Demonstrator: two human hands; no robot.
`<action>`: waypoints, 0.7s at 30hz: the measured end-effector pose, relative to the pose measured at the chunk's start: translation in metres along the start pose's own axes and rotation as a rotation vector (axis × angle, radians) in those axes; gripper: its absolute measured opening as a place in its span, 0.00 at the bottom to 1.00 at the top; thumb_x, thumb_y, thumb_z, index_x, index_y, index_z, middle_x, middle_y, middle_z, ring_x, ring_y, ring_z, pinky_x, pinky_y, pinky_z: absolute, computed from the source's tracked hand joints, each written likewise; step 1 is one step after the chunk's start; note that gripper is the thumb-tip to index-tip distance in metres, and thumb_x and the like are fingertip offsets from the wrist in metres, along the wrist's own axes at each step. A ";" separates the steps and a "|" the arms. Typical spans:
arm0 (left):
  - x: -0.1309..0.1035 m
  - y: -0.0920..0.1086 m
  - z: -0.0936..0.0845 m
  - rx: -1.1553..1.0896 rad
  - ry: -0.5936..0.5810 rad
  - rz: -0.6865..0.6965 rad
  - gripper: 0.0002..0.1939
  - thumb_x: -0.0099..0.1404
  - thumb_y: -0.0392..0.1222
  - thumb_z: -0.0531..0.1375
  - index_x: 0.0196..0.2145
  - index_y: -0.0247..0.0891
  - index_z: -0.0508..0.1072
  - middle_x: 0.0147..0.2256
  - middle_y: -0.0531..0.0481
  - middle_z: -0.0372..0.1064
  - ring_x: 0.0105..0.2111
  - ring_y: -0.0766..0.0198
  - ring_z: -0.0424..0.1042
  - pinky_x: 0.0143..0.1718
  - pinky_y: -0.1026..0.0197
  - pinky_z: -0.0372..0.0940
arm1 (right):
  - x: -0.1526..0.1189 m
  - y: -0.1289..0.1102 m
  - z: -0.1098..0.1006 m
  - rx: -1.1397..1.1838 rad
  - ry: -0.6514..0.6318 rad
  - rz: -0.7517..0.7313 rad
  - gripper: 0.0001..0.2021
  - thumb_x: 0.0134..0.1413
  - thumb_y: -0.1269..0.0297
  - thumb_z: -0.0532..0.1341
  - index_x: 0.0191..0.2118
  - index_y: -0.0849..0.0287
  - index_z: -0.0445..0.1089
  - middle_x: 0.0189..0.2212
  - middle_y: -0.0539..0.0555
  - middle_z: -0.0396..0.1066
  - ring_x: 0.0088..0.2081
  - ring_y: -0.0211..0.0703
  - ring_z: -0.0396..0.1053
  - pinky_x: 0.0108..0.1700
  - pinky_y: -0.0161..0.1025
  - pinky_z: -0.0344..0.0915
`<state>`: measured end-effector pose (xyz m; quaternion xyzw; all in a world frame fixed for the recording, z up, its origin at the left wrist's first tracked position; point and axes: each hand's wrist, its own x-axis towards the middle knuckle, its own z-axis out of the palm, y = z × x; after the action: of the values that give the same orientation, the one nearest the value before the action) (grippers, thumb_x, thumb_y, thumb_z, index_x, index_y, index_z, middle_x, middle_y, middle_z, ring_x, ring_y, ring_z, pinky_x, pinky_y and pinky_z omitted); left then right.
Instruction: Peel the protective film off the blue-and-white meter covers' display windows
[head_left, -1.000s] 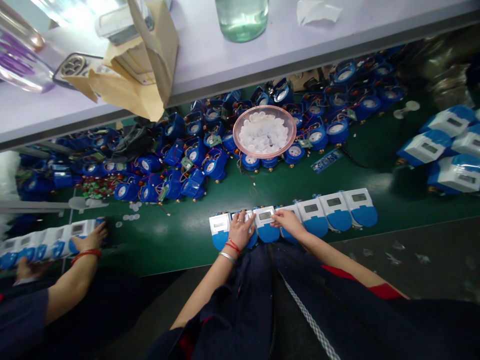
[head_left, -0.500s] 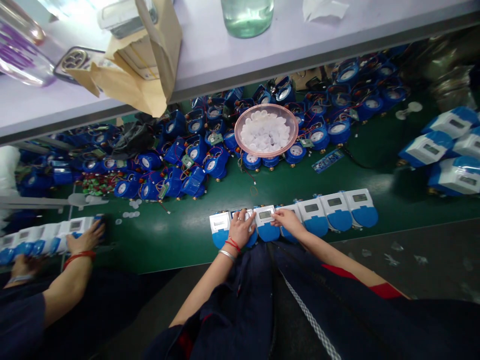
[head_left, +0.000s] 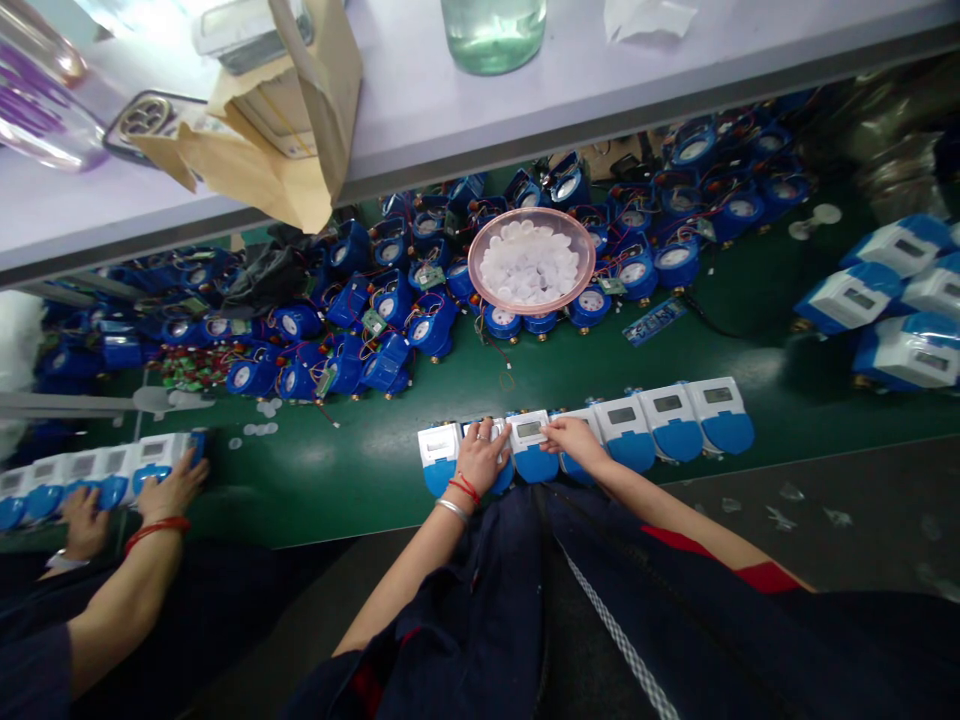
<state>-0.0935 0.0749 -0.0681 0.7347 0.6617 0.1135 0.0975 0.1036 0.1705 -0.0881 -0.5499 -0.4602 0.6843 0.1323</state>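
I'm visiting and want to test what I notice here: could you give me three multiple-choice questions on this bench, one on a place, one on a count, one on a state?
1. Where is the pink bowl?
A. on top of the blue meter bodies
B. on the shelf
C. on the person's lap

2. How many meters are in the row at the person's hands?
A. three
B. seven
C. twelve

3. What is the left hand doing?
A. hanging clear
B. resting on a meter
C. holding the bowl

Answers:
1 A, it sits on the blue pile.
2 B, seven white-and-blue tops show.
3 B, its fingers lie on the second meter, and the right hand lies beside it.
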 end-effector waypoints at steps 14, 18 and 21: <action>0.000 0.001 0.002 0.041 0.000 0.015 0.25 0.62 0.42 0.55 0.58 0.45 0.62 0.53 0.40 0.55 0.50 0.48 0.56 0.53 0.46 0.57 | 0.005 -0.008 0.003 -0.273 0.056 0.094 0.10 0.54 0.62 0.58 0.31 0.64 0.70 0.26 0.59 0.77 0.28 0.42 0.75 0.27 0.30 0.69; 0.000 0.003 0.003 -0.005 0.005 -0.003 0.25 0.61 0.41 0.56 0.57 0.44 0.63 0.52 0.40 0.56 0.51 0.48 0.55 0.54 0.44 0.56 | 0.013 -0.017 0.001 -0.426 0.008 0.109 0.14 0.55 0.60 0.57 0.26 0.65 0.72 0.26 0.62 0.76 0.26 0.43 0.74 0.26 0.31 0.68; -0.001 0.004 0.001 -0.111 0.006 -0.041 0.25 0.61 0.40 0.57 0.57 0.45 0.64 0.52 0.40 0.57 0.52 0.47 0.55 0.55 0.42 0.54 | 0.011 -0.027 -0.001 -0.693 -0.012 0.055 0.20 0.55 0.55 0.57 0.20 0.66 0.72 0.23 0.64 0.75 0.27 0.47 0.74 0.30 0.34 0.68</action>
<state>-0.0895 0.0735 -0.0679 0.7141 0.6695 0.1501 0.1386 0.0915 0.1936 -0.0739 -0.5703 -0.6512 0.4937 -0.0834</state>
